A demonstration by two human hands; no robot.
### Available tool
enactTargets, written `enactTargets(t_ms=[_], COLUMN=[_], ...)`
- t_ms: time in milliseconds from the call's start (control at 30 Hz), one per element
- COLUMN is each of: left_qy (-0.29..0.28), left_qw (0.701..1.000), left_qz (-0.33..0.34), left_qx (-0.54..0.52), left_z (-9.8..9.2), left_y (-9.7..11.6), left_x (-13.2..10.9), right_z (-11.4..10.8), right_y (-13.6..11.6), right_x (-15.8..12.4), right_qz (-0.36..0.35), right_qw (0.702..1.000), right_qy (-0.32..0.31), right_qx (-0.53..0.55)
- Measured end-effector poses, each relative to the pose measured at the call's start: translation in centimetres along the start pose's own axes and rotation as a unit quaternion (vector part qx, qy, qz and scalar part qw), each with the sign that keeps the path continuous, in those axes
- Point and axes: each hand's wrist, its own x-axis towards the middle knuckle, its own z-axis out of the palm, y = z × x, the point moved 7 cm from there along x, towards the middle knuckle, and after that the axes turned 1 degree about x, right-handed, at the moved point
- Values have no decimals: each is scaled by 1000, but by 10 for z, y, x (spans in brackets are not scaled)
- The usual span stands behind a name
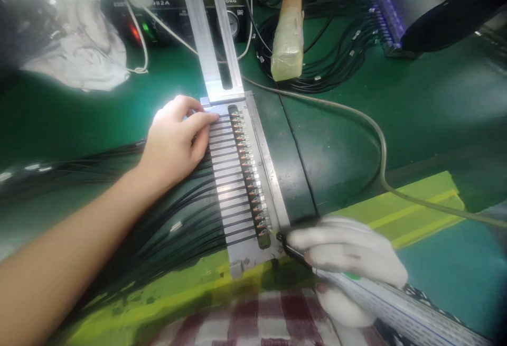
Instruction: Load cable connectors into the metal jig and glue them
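Observation:
A metal fixture [233, 193] lies on the green mat, with a row of black cables [190, 198] running into its slots from the left. Their bare ends and small metal connectors [249, 169] line up over a dark groove. My left hand [178, 134] is at the fixture's top end, thumb and index finger pressed together on the uppermost cable. My right hand [348, 261], in a white glove, is closed around a pen-like tool with a dark front part [295, 253], its tip at the fixture's lower right corner near the lowest connectors.
A slotted metal bracket [209, 34] rises behind the fixture, before a black control box [170, 10]. A wrapped block [288, 45], coiled black cables [336, 66] and a purple-lit device [388, 16] stand behind. A beige cord [356, 113] crosses the right side.

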Motion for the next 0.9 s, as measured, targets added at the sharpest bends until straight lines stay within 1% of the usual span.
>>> enactTargets(t_ms=[200, 400, 667, 900], left_qy=[-5, 0, -14, 1], left_qw=[1000, 1000, 1000, 1000], left_qz=[-7, -8, 0, 11], left_qx=[-20, -26, -7, -9], left_z=[1, 0, 0, 0], left_y=[-1, -1, 1, 2], left_x=[-1, -1, 0, 0], right_z=[0, 0, -1, 0], right_y=[1, 2, 2, 3], right_x=[-6, -4, -8, -4], right_qz=[4, 8, 12, 3], right_qw=[1000, 1000, 1000, 1000], right_qy=[6, 7, 9, 7], right_qx=[3, 5, 5, 4])
